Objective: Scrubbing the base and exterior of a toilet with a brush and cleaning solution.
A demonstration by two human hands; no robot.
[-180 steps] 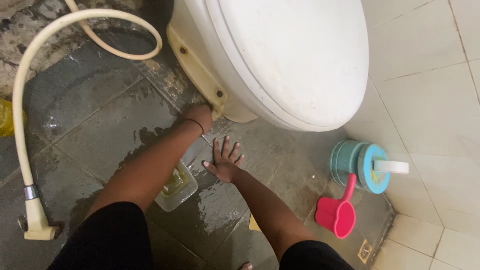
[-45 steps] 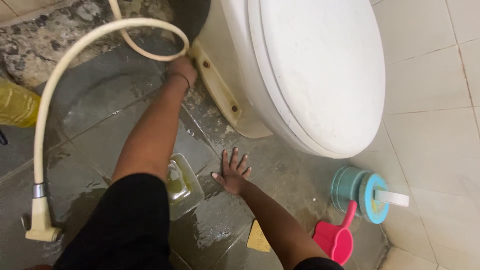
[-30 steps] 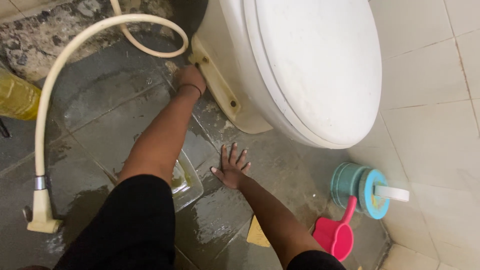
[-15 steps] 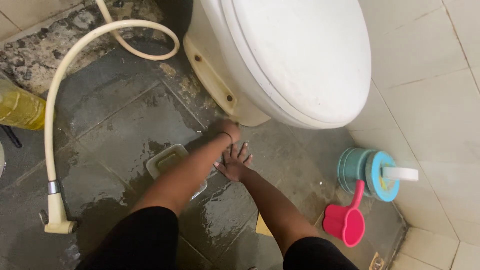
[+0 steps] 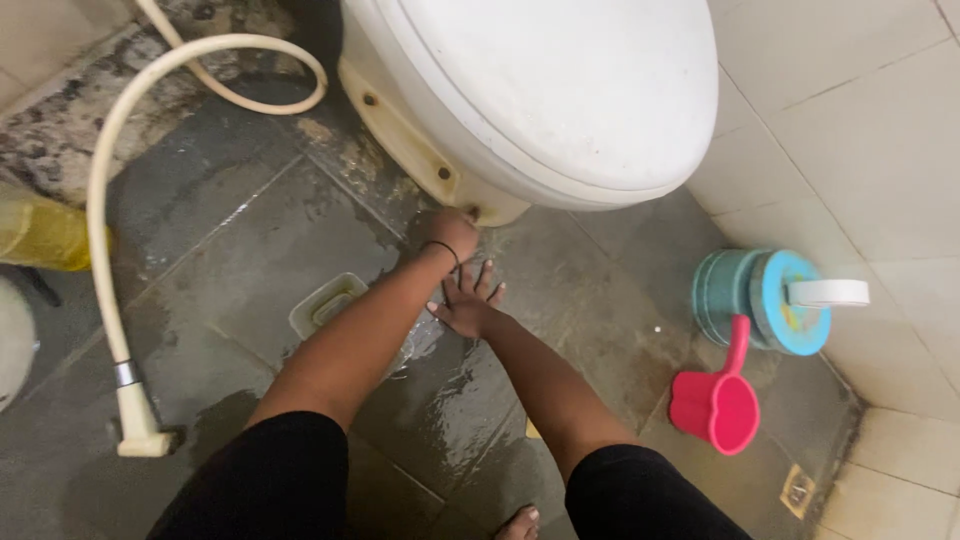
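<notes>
The person's left hand (image 5: 448,232) is pressed against the front foot of the white ceramic toilet (image 5: 540,100), low where its yellowed base meets the wet grey tiled floor (image 5: 250,230); the fingers are curled in against the base, but whether they grasp anything cannot be told, since the hand hides what lies under it. A thin dark band sits on that wrist. The right hand (image 5: 468,305) lies flat on the floor just below and beside the left, palm down and fingers spread, holding nothing. Under the left forearm rests a clear rectangular plastic container (image 5: 325,305) with yellowish liquid in it, partly hidden by the arm. A cream-coloured flexible hose (image 5: 100,215) loops from beside the toilet and runs down the left side to its cream spray head (image 5: 140,432), which lies on the floor well apart from both hands. At the far left edge stands a yellow translucent bottle (image 5: 40,232). To the right, near the pale tiled wall (image 5: 860,130), a teal round container (image 5: 765,300) lies on its side with a pink plastic scoop (image 5: 718,400) touching it.
</notes>
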